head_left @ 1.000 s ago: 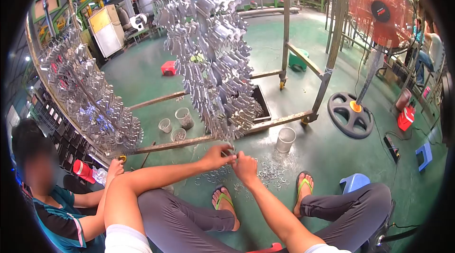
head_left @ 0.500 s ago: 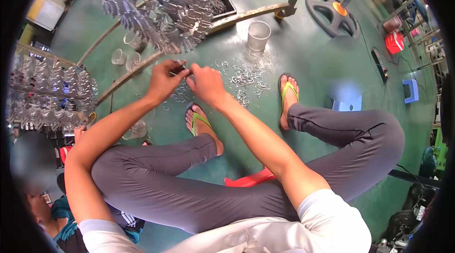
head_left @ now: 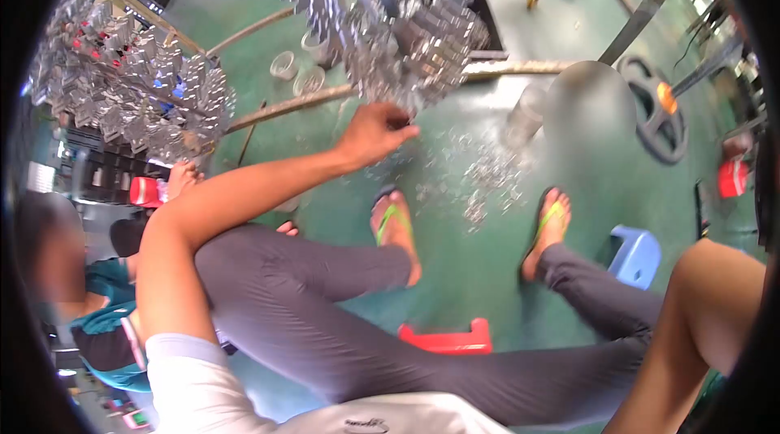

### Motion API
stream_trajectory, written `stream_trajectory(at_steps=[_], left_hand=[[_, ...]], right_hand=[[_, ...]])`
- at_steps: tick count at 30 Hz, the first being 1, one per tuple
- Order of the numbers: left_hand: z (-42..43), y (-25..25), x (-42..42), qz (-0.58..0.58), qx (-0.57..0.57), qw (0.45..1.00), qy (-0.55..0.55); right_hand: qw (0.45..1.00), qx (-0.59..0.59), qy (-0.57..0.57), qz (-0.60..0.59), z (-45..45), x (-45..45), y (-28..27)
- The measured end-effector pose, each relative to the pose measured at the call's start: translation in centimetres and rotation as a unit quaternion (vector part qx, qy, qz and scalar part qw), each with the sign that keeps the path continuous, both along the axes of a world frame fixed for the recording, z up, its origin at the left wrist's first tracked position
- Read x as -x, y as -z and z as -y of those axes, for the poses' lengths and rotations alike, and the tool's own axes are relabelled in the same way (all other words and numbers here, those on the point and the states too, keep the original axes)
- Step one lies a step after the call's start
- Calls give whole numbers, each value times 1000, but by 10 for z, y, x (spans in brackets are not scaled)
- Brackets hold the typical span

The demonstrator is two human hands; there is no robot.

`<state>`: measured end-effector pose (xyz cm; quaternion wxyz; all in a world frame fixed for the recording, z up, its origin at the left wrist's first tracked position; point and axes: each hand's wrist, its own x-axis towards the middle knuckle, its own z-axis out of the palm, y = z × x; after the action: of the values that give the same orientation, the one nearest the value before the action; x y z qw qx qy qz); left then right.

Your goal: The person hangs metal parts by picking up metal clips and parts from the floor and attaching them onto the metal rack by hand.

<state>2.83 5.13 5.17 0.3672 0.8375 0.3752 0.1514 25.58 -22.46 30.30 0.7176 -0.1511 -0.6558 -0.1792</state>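
Note:
My left hand [head_left: 376,136] is at the lower end of a hanging bunch of shiny metal pieces [head_left: 422,52], its thumb and fingers closed in a pinch. What sits between the fingertips is too small to make out. Below it to the right, many small curved metal pieces [head_left: 487,178] lie scattered on the green floor. My right arm [head_left: 719,296] is bent at the right edge, and the hand itself is outside the picture.
A second hanging bunch [head_left: 138,84] is at the left, with a person [head_left: 106,296] below it. Clear plastic cups [head_left: 284,66] stand behind a rusty frame bar [head_left: 301,105]. A clear bucket [head_left: 526,113], a blue stool [head_left: 635,257] and a red stool [head_left: 447,338] stand around me.
My hands have come apart. The right one has left the view as its arm swung right, while the left stays up by the hanging bunch. The whole view has shifted.

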Motion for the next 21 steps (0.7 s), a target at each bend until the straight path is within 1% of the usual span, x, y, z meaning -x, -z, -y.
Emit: stream_trajectory(at_steps=[1,2,4,7,10,12,13,16,17,19,20,21], left_hand=[[-4,2,-4,-14,-16,1000,-1],[-7,2,-11,9,-6,1000,8],[-6,19,-2,32,21,999,20],[0,10,-2,29,6,999,37],[1,5,1,37,57,997,28],[3,10,3,42,48,997,47],[-2,7,5,39,47,997,57],[-3,12,9,5,-13,999,50],[-1,6,9,2,33,999,35],[3,-2,9,3,51,998,32],[2,-6,8,8,48,998,36],[-1,6,10,9,19,999,40]], right_hand=[[1000,-13,5,6,3,5,0],[1000,-22,1,9,5,7,-2],[999,-36,-1,5,9,12,-2],[998,-57,-5,5,14,19,-5],[998,-59,-7,2,14,24,-9],[998,-65,-13,2,17,28,-11],[998,-64,-17,-2,19,30,-12],[1000,-18,-11,-21,15,31,-17],[1000,-2,-11,-25,14,31,-19],[999,23,-15,-36,13,32,-22],[999,24,-15,-37,14,33,-23],[999,18,-15,-34,15,35,-23]])
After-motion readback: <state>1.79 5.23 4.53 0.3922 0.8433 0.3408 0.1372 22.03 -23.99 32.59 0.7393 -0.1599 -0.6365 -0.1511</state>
